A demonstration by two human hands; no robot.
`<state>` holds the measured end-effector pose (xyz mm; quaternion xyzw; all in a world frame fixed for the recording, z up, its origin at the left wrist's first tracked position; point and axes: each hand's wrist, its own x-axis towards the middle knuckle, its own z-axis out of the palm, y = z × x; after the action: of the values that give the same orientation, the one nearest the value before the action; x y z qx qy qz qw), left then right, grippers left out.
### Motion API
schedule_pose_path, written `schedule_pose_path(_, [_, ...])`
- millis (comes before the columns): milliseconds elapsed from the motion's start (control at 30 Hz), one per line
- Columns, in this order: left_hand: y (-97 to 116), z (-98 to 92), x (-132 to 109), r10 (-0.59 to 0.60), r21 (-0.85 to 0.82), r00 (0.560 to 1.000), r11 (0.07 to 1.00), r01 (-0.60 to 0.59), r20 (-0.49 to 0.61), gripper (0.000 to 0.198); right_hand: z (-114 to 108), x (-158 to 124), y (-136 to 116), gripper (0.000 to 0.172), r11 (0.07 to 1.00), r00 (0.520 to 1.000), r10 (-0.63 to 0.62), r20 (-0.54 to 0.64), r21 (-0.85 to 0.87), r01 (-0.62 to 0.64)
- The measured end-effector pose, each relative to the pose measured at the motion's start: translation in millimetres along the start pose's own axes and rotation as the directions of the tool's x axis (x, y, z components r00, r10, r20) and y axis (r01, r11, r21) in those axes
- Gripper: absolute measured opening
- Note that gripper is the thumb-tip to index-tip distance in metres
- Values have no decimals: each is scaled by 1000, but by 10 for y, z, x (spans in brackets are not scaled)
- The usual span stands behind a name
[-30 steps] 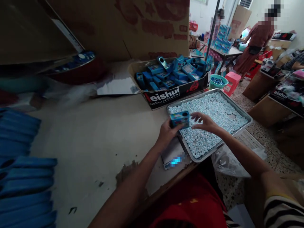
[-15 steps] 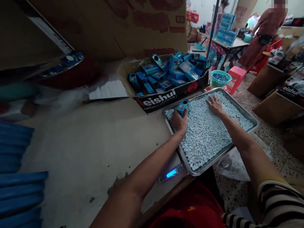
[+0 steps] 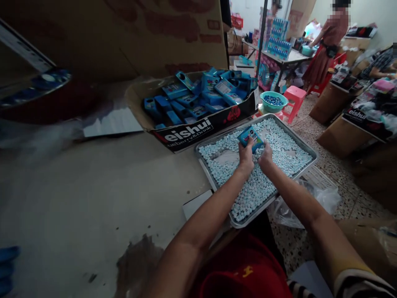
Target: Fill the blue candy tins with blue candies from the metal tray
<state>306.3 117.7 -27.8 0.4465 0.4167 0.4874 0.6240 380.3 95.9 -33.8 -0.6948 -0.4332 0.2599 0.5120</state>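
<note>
My left hand (image 3: 246,156) is closed round a small blue printed carton (image 3: 252,140), tilted over the tray. Against its lower right side is my right hand (image 3: 266,157), fingers curled together; small pale blue and white pellets (image 3: 258,153), like candies, show at its fingertips. Below both hands lies a shallow metal tray (image 3: 237,225) spread with a layer of the same pellets (image 3: 251,198). Bare patches of tray bottom show left of my left hand and beyond the carton. How many pellets my right hand holds is hidden.
Behind the tray, a cut-down cardboard box (image 3: 192,134) holds several similar blue cartons (image 3: 176,90). Beyond the tray, a turquoise basin (image 3: 274,105) of blue items stands by a pink stool (image 3: 294,101). A plastic bag (image 3: 288,213) lies right of the tray. People work in the background.
My right hand has left the pellets at the far right, closed, and come to the carton. My left hand has tilted the carton and brought it toward the tray's middle. The view has turned right.
</note>
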Motion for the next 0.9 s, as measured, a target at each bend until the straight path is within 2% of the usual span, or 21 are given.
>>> schedule_pose_path(100, [220,-326,-44,63,-43,994,997,-60,88,54,-145,-122,-100,35,926,973,223,-52,325,-195])
schedule_pose_path(167, [364,-629,-55,123,-33,986,992,-120,112,53,-257,-207,-186,24,835,953,301,-36,493,-245])
schedule_pose_path(267, [500,-1022,-72,197,136,966,966,-220,166,53,-351,-256,-394,18,695,944,329,5,676,-246])
schedule_pose_path(333, [536,-1171,-95,215,273,955,924,-267,206,50,-328,-230,-585,18,597,952,305,36,771,-220])
schedule_pose_path(467, [575,-1238,-155,233,388,947,870,-304,220,47,-136,-156,-971,21,396,976,201,83,905,-158])
schedule_pose_path(600, [675,-1249,-191,247,517,937,785,-342,245,41,37,-135,-1194,25,338,980,190,65,932,-128])
schedule_pose_path(733, [804,-1303,-204,201,673,935,651,-351,293,45,103,-114,-1236,24,277,985,142,101,951,-137])
schedule_pose_path(900, [902,-1324,-193,160,709,937,617,-341,312,49,128,-70,-1183,25,231,989,112,92,966,-116])
